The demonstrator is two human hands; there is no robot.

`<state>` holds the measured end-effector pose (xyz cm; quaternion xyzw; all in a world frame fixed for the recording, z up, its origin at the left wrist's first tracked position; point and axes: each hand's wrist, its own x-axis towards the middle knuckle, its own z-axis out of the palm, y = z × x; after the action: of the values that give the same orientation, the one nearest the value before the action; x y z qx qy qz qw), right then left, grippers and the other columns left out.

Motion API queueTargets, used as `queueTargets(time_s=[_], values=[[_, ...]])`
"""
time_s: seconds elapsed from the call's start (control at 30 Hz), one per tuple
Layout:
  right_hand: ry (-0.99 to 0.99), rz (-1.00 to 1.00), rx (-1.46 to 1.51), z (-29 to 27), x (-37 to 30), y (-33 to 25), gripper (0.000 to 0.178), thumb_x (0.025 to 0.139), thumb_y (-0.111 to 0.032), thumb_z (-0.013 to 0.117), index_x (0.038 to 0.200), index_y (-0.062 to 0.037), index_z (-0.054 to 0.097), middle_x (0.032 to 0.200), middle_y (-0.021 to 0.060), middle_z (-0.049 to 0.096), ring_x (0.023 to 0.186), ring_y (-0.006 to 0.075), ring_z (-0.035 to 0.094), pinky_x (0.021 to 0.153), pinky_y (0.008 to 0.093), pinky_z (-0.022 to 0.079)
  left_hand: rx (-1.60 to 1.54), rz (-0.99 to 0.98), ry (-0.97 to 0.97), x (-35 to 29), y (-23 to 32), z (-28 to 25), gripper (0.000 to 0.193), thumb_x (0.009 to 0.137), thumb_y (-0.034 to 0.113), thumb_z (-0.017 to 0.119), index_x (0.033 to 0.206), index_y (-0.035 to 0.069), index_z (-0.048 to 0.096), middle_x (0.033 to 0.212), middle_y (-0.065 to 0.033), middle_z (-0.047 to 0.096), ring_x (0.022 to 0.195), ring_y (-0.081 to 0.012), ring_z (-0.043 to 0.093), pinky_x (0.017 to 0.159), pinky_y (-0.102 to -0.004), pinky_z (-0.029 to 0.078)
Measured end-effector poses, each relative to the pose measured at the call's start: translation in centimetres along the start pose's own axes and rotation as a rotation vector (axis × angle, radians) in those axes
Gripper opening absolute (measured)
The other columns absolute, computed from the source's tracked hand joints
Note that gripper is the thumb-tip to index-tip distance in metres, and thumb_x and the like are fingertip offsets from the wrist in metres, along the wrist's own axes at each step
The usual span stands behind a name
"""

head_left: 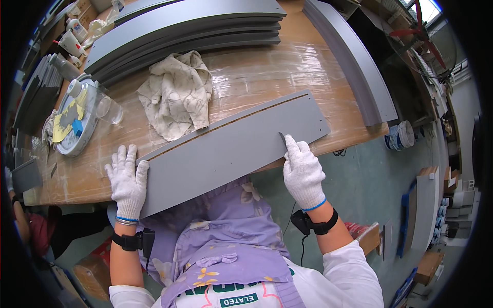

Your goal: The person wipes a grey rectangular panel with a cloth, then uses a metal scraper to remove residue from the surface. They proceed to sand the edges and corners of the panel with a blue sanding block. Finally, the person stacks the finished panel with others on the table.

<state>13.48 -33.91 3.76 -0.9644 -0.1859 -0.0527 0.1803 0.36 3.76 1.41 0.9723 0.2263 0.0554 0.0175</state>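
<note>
A long grey panel (231, 141) lies slantwise on the table in front of me, its near edge overhanging my lap. A brown groove runs along its far edge, and small holes show near its right end. My left hand (127, 177), in a white knit glove, rests on the panel's left end with its fingers spread. My right hand (303, 172), gloved alike, is closed around a small dark blade (282, 137); its tip points at the panel's surface near the right end. The blade's handle is hidden in my fingers. A stained white cloth (177, 95) lies crumpled just beyond the panel.
Stacked grey panels (190, 25) fill the table's far side; more (354, 61) stand along its right. At left, a round lid (77, 138) bears yellow sandpaper, a blue block and a clear bottle (108, 109). A fan (418, 33) is at upper right. Another person (36, 226) sits at far left.
</note>
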Motion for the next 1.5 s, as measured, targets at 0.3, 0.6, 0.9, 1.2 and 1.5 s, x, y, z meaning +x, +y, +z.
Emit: queueTargets(time_s=[0.3,0.6,0.9,1.2,1.5], values=[[0.134,0.085,-0.066,-0.6,1.6,2.5,0.046,0.086,-0.005,0.060,0.132,-0.0026,0.054,0.100,0.0140,0.059,0.082,0.0321,0.067,0.069,0.0426,0.057,-0.001,-0.001,-0.002,0.0,0.0,0.0,0.058,0.101,0.051,0.043,0.145,0.015,0.049,0.153,-0.0182,0.041,0.142,-0.0412,0.033,0.119,-0.0549,0.014],[-0.059,-0.306,-0.188,3.0,-1.1,-8.9,0.039,0.088,-0.009,0.059,0.127,-0.0079,0.058,0.087,0.0084,0.057,0.076,0.0251,0.065,0.060,0.0380,0.055,-0.010,0.005,0.005,0.2,0.1,0.1,0.057,0.100,0.051,0.045,0.145,0.015,0.049,0.153,-0.0186,0.040,0.142,-0.0432,0.033,0.119,-0.0554,0.016],[0.130,0.074,-0.026,0.4,1.5,-1.5,0.040,0.082,0.002,0.057,0.122,0.0033,0.057,0.094,0.0167,0.056,0.078,0.0335,0.062,0.066,0.0410,0.054,-0.127,-0.107,0.021,-3.5,-5.5,-1.5,0.064,0.098,0.051,0.053,0.148,0.012,0.045,0.154,-0.0199,0.038,0.145,-0.0430,0.028,0.120,-0.0531,0.015],[-0.073,-0.134,-0.014,1.0,-3.0,-5.8,0.047,0.084,-0.006,0.061,0.130,0.0016,0.054,0.090,0.0140,0.056,0.076,0.0308,0.064,0.061,0.0403,0.055,-0.204,-0.053,0.063,-4.8,-6.8,-0.3,0.063,0.100,0.050,0.049,0.148,0.011,0.043,0.154,-0.0175,0.040,0.145,-0.0391,0.029,0.121,-0.0488,0.014],[-0.092,-0.084,-0.036,0.6,-3.8,-6.0,0.053,0.080,-0.003,0.063,0.132,-0.0045,0.056,0.097,0.0134,0.060,0.077,0.0334,0.065,0.066,0.0437,0.055,-0.201,-0.032,0.089,-4.8,-6.9,0.1,0.061,0.100,0.048,0.050,0.148,0.011,0.044,0.153,-0.0166,0.041,0.146,-0.0382,0.029,0.122,-0.0484,0.013]])
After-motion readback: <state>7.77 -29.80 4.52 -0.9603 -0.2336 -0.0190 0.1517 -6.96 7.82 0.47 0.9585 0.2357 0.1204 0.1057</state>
